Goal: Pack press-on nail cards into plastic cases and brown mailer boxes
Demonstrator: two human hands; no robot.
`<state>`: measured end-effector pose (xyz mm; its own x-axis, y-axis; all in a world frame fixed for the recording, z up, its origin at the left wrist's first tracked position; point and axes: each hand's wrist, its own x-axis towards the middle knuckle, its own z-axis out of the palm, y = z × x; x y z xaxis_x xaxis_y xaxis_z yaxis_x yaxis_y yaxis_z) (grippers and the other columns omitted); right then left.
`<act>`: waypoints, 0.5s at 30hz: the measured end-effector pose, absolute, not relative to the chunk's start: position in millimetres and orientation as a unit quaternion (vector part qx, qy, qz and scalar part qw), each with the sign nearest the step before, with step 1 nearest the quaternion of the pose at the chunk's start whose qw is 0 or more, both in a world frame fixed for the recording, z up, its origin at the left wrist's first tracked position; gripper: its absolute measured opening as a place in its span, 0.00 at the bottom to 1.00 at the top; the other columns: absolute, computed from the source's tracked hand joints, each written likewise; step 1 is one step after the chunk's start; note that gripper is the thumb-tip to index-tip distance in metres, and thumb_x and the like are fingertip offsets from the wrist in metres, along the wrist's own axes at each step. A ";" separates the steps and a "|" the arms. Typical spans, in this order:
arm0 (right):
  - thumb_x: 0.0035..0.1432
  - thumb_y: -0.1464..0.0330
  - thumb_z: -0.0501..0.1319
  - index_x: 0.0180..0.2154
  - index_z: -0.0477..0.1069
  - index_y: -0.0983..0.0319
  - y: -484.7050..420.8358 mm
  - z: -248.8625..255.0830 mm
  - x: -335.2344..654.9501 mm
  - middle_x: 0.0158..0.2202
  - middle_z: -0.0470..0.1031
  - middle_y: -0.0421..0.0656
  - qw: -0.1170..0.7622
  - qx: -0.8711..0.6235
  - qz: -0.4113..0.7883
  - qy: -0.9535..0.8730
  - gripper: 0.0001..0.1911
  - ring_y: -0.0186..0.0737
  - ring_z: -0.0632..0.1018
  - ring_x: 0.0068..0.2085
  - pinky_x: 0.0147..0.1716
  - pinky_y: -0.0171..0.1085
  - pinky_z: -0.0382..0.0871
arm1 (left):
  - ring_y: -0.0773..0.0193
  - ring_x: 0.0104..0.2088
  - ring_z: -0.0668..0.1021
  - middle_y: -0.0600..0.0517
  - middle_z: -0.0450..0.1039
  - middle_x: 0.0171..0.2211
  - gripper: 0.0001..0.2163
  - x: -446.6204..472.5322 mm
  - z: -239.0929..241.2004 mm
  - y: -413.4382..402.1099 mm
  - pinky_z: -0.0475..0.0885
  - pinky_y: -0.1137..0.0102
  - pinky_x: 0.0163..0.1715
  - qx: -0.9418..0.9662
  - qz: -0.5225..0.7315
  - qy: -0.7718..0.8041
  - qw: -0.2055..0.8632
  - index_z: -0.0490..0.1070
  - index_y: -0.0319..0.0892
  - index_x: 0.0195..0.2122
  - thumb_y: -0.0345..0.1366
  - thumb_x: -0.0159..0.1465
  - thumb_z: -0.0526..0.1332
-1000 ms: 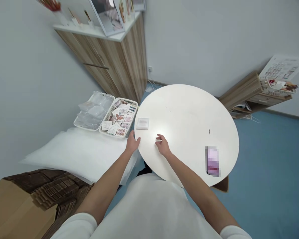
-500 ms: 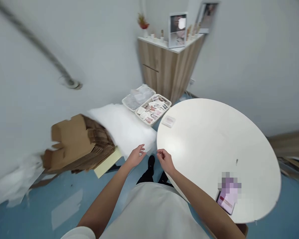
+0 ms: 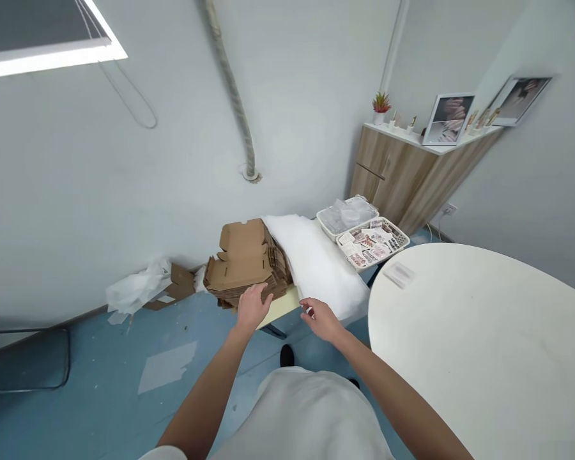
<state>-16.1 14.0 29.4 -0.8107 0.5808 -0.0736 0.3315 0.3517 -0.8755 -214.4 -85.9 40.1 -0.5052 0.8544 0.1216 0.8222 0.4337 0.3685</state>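
Hovering empty, half-open: left hand by flattened brown cardboard boxes, right hand by white sheeting.
Snagging a flap could topple the boxes.

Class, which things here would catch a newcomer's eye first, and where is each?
Likely the brown cardboard stack first, near mid-picture, with the left hand at its near edge. White sheeting lies just right of it, the right hand near its front. A curved-edged white table fills the lower right.
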 end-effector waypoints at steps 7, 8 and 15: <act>0.53 0.69 0.54 0.50 0.62 0.60 -2.5 23.1 -105.2 0.52 0.65 0.47 0.163 -0.293 0.391 -0.857 0.21 0.45 0.67 0.52 0.49 0.45 0.61 | 0.51 0.45 0.71 0.43 0.70 0.42 0.18 -291.6 40.8 -100.1 0.64 0.60 0.42 0.513 0.158 0.842 0.058 0.66 0.41 0.45 0.45 0.59 0.51; 0.52 0.69 0.54 0.50 0.62 0.60 -4.6 21.2 -115.4 0.54 0.63 0.48 0.168 -0.297 0.379 -0.860 0.21 0.45 0.64 0.54 0.50 0.46 0.59 | 0.51 0.45 0.70 0.43 0.70 0.42 0.18 -299.4 40.6 -101.5 0.63 0.61 0.42 0.515 0.153 0.841 0.064 0.66 0.41 0.45 0.46 0.58 0.52; 0.51 0.68 0.55 0.49 0.63 0.60 -18.8 16.4 -155.5 0.57 0.55 0.49 0.168 -0.355 0.326 -0.860 0.21 0.50 0.58 0.57 0.50 0.50 0.59 | 0.51 0.43 0.72 0.44 0.70 0.43 0.19 -333.3 30.9 -109.9 0.65 0.64 0.37 0.525 0.144 0.829 0.128 0.67 0.41 0.44 0.46 0.56 0.55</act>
<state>-155.5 -18.8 16.4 -0.6909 0.7207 0.0568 0.5013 0.5343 -0.6806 -333.3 -109.9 30.9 -0.4162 0.9072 -0.0613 0.8332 0.4075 0.3738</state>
